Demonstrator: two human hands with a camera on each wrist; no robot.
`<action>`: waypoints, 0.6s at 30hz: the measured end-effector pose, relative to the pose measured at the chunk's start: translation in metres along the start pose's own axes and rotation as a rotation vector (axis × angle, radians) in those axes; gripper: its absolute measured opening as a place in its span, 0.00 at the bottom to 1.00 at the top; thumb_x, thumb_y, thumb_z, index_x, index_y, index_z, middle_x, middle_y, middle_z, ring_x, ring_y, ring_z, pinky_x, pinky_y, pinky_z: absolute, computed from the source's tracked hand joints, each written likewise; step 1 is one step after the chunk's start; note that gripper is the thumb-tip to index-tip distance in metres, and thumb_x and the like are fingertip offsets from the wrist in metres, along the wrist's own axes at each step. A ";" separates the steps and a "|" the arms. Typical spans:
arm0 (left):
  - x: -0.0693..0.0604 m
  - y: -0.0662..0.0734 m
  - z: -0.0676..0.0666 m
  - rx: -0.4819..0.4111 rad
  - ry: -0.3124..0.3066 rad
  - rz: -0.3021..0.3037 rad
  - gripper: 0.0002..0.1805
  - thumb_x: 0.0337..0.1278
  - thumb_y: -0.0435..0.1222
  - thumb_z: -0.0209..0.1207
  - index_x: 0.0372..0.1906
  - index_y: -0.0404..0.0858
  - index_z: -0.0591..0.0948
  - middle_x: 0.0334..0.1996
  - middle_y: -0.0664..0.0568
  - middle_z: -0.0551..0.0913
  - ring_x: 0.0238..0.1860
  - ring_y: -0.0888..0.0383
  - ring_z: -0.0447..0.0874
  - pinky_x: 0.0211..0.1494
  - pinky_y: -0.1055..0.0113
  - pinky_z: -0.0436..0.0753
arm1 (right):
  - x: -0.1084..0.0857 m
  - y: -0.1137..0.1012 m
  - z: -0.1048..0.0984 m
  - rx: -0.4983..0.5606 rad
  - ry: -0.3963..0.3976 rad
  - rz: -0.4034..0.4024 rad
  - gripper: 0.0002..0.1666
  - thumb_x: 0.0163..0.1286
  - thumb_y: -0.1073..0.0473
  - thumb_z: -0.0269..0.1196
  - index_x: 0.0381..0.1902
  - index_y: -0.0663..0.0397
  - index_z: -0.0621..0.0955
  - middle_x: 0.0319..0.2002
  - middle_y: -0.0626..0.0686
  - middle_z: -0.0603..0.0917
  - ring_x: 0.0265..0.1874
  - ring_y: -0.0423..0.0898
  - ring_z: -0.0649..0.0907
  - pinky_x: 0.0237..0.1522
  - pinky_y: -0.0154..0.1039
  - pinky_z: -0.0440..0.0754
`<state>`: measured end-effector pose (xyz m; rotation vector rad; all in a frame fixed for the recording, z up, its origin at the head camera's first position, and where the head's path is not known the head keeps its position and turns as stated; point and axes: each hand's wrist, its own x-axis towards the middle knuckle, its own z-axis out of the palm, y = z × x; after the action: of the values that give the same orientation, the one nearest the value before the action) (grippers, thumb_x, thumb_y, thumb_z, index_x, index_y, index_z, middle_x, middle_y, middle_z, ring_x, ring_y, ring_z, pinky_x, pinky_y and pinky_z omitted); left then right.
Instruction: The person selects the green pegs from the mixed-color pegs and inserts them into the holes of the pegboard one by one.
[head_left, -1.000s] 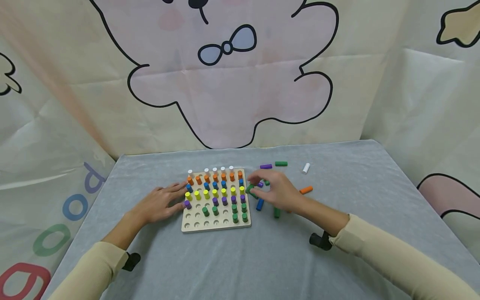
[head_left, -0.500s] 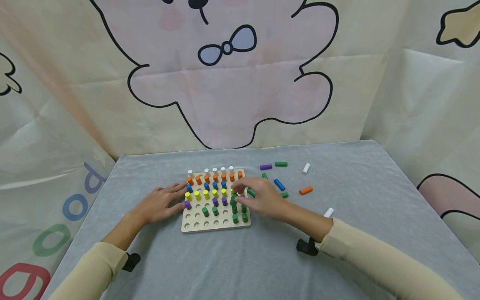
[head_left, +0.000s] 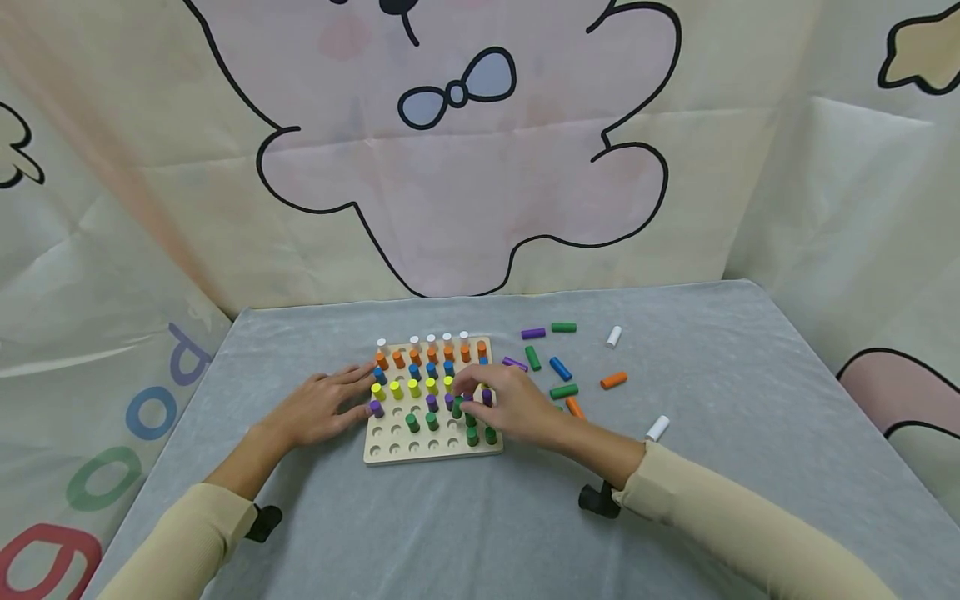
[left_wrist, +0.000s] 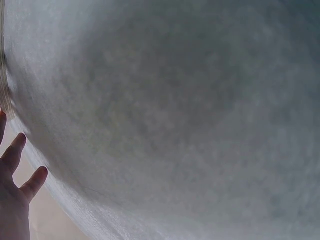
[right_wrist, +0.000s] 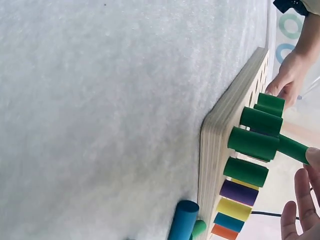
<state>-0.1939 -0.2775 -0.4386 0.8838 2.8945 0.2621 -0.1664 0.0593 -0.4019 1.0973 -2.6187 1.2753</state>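
A wooden pegboard lies on the table with rows of white, orange, blue, yellow, purple and green pegs standing in it. My left hand rests at the board's left edge, fingers spread. In the left wrist view, only part of the left hand shows at the lower left. Over the right half of the board, my right hand pinches a green peg between thumb and fingers. In the right wrist view, that held green peg is partly behind standing green pegs; whether it sits in a hole is hidden.
Loose pegs lie right of the board, among them a blue peg, a green peg, an orange peg and a white peg. A grey cloth covers the table. Printed curtains stand behind and at both sides.
My right hand has moved left from beside the board to over it, carrying the green peg. Loose pegs it covered now show. The left hand has stayed in place.
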 end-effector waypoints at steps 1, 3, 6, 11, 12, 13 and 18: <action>0.000 0.000 0.000 -0.001 0.000 -0.001 0.37 0.69 0.56 0.52 0.73 0.38 0.68 0.74 0.43 0.64 0.73 0.39 0.61 0.63 0.34 0.67 | 0.000 0.001 0.001 0.004 -0.001 -0.001 0.13 0.63 0.67 0.70 0.45 0.55 0.83 0.38 0.46 0.86 0.39 0.47 0.84 0.43 0.45 0.83; 0.000 0.000 0.000 -0.003 -0.002 -0.004 0.37 0.69 0.56 0.52 0.73 0.38 0.67 0.74 0.43 0.64 0.73 0.39 0.61 0.63 0.34 0.67 | 0.001 0.002 0.004 0.011 -0.003 -0.014 0.15 0.63 0.68 0.70 0.47 0.57 0.82 0.39 0.47 0.87 0.39 0.47 0.85 0.45 0.46 0.83; 0.000 0.000 0.000 -0.002 -0.003 -0.008 0.36 0.70 0.56 0.51 0.74 0.39 0.67 0.74 0.43 0.64 0.73 0.39 0.61 0.64 0.34 0.67 | 0.001 0.003 0.008 0.026 -0.010 -0.029 0.17 0.62 0.69 0.70 0.50 0.60 0.82 0.40 0.49 0.88 0.40 0.46 0.86 0.48 0.47 0.82; -0.001 0.001 -0.001 0.008 0.005 -0.003 0.35 0.70 0.56 0.51 0.73 0.38 0.68 0.73 0.42 0.64 0.72 0.38 0.62 0.62 0.33 0.68 | 0.001 0.005 0.011 0.041 -0.022 -0.034 0.17 0.63 0.69 0.69 0.50 0.60 0.82 0.40 0.49 0.88 0.41 0.43 0.86 0.49 0.47 0.82; -0.001 0.001 -0.001 0.009 0.007 -0.002 0.35 0.70 0.55 0.51 0.73 0.38 0.68 0.73 0.42 0.65 0.72 0.38 0.63 0.62 0.33 0.68 | 0.001 0.005 0.012 0.041 -0.022 -0.034 0.16 0.63 0.69 0.69 0.50 0.60 0.82 0.40 0.49 0.88 0.41 0.42 0.86 0.48 0.47 0.83; -0.001 0.001 -0.001 0.009 0.008 0.000 0.35 0.70 0.55 0.51 0.73 0.38 0.68 0.73 0.42 0.65 0.72 0.38 0.63 0.62 0.33 0.68 | 0.001 0.006 0.012 0.044 -0.023 -0.031 0.16 0.63 0.69 0.69 0.50 0.60 0.82 0.41 0.49 0.88 0.41 0.42 0.85 0.48 0.47 0.83; -0.001 0.001 0.000 0.008 0.009 0.001 0.36 0.70 0.56 0.51 0.73 0.38 0.69 0.73 0.42 0.65 0.72 0.38 0.62 0.62 0.34 0.68 | 0.001 0.007 0.015 0.051 -0.028 -0.010 0.16 0.63 0.68 0.69 0.50 0.59 0.82 0.41 0.49 0.88 0.41 0.39 0.85 0.48 0.46 0.83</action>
<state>-0.1923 -0.2773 -0.4384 0.8876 2.9055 0.2554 -0.1670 0.0511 -0.4160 1.1423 -2.6105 1.3419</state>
